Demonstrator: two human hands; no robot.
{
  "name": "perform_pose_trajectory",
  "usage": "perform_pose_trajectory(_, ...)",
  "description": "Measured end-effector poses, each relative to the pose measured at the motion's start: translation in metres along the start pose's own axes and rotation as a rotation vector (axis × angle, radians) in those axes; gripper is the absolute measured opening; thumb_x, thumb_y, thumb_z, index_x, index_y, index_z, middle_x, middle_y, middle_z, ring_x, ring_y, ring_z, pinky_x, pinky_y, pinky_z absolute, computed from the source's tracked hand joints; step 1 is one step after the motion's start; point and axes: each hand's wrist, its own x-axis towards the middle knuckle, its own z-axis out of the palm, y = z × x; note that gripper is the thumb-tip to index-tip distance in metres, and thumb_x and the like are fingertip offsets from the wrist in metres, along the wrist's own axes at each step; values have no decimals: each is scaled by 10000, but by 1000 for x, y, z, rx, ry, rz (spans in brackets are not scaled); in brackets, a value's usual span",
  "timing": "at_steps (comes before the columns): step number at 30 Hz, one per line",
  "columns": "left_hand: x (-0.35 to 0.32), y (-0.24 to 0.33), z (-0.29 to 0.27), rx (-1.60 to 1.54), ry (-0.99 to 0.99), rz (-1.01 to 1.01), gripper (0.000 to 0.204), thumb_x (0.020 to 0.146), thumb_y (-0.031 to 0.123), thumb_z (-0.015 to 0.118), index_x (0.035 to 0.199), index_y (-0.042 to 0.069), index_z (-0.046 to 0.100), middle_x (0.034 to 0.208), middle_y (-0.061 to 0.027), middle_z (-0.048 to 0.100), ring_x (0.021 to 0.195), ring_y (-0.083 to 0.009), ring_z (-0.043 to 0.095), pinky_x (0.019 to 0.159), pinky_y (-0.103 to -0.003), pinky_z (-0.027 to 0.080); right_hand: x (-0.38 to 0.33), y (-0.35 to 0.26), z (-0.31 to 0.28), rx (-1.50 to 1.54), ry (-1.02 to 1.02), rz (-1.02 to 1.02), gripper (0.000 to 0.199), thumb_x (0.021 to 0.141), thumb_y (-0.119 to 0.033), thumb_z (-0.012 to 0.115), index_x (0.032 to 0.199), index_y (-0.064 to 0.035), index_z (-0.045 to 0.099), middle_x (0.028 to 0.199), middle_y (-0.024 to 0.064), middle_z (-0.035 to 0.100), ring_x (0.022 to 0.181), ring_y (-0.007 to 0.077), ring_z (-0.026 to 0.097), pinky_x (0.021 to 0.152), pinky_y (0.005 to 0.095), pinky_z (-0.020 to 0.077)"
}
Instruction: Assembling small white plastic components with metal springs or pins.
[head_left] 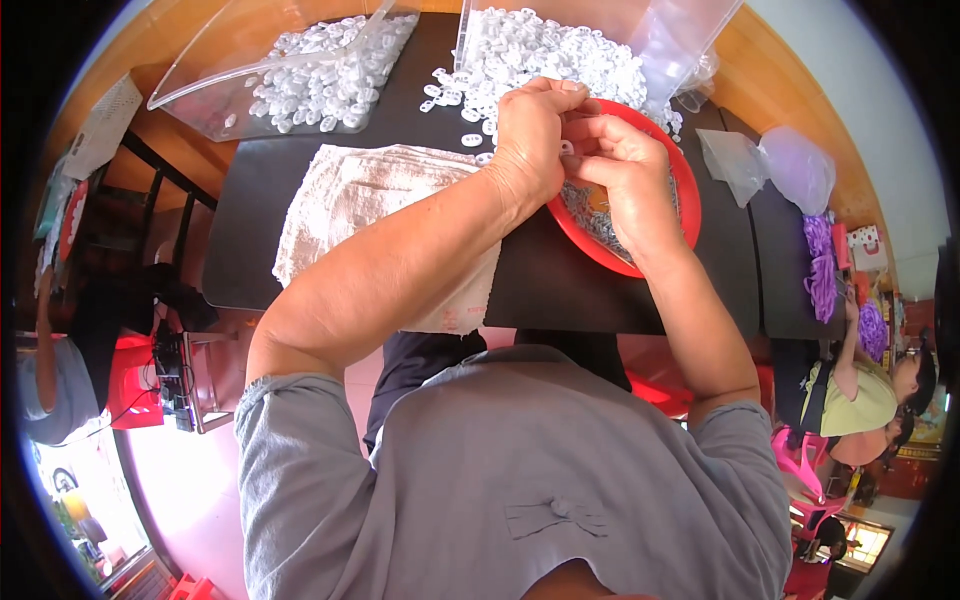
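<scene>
Nearest you, your forearms rise over the dark tabletop [560, 290], and your two hands meet above the red bowl [688, 200]. Your left hand [530, 135] is curled shut, thumb and fingertips pinched toward a small white plastic piece [567, 148] that sits between both hands; your right hand [625, 165] is closed around the same spot from the other side, though how much of the piece each hand actually grips is hidden by the fingers. Keep that pinch over the bowl, as it is now, so anything that slips would likely land among the grey bits inside rather than roll across the tabletop. Work with the fingertips only and keep the wrists low and steady; a hard squeeze may flick a light piece away. The folded pale towel [360, 200] lies just left of the bowl, touching your left forearm, and gives a soft rest if you need it. Beyond your hands, the loose heap of white rings [520, 60] spills from a tipped clear bin [690, 30], close enough to reach without leaning; a second clear bin [190, 95] of rings lies farther left.
</scene>
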Motion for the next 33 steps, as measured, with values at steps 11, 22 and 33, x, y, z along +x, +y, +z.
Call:
perform_pose_trajectory(11, 6, -9, -2, 37, -12, 130, 82, 864, 78, 568, 820, 9, 575, 798, -112, 624, 690, -186, 588, 611, -336, 496, 6, -10, -18, -58, 45, 66, 130, 876, -30, 604, 993, 13, 641, 921, 62, 657, 833, 127, 623, 719, 246, 491)
perform_pose_trajectory(22, -3, -13, -4, 475, -207, 226, 150, 893, 130, 573, 875, -18, 590, 758, -77, 625, 638, -149, 599, 598, -282, 488, 22, -3, -65, 52, 110, 49, 207, 910, -89, 594, 1082, 20, 632, 879, 64, 653, 755, 148, 620, 660, 244, 472)
perform_pose_trajectory(33, 0, -14, -4, 497, -166, 231, 136, 855, 102, 608, 854, -33, 585, 699, -63, 592, 559, -120, 548, 518, -256, 459, 16, -2, -63, -55, 103, -117, 217, 897, -48, 602, 1096, 32, 637, 911, 78, 663, 769, 138, 626, 658, 230, 467)
